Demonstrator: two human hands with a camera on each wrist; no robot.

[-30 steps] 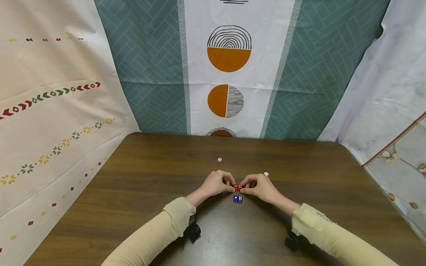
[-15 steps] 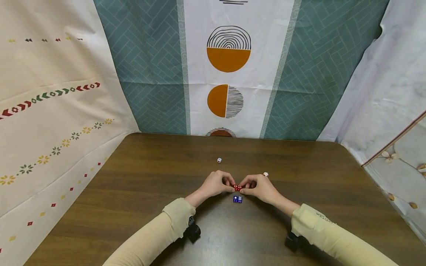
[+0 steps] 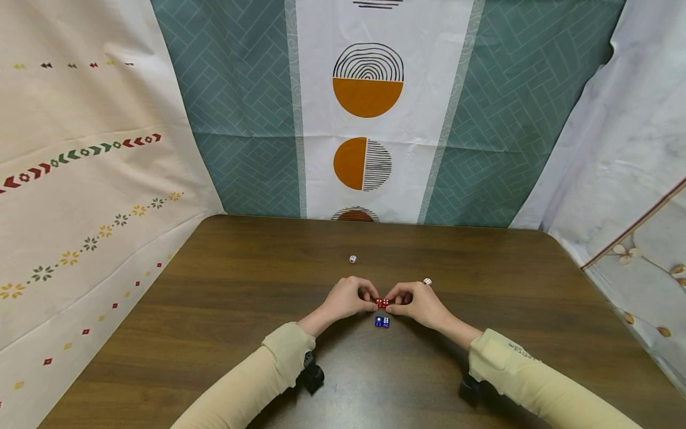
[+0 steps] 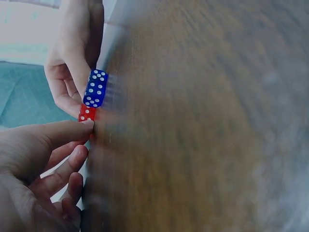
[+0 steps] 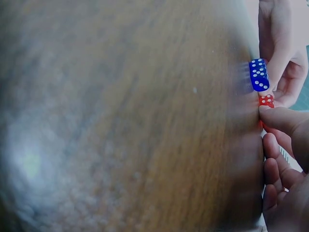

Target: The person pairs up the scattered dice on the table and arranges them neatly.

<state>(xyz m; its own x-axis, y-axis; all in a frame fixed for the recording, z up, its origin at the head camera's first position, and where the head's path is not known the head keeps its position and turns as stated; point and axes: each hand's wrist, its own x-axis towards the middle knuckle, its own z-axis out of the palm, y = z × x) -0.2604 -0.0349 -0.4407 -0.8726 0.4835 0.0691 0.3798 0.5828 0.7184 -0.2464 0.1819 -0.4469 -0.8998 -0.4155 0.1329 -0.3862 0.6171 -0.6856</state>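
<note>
In the head view two red dice (image 3: 382, 303) sit side by side on the table, white pips showing. My left hand (image 3: 345, 296) pinches the left one between thumb and forefinger. From the opposite side, my right hand (image 3: 417, 304) pinches the right one the same way. Both thumbs partly cover the red dice in the wrist views. Just nearer to me, a pair of blue dice (image 3: 382, 322) stands side by side, untouched. The left wrist view shows these blue dice (image 4: 95, 89) in front of the red dice (image 4: 87, 113).
One white die (image 3: 352, 259) lies farther back on the brown wooden table (image 3: 257, 262). Another white die (image 3: 427, 282) is just behind my right hand. Patterned cloths hang at the back and both sides.
</note>
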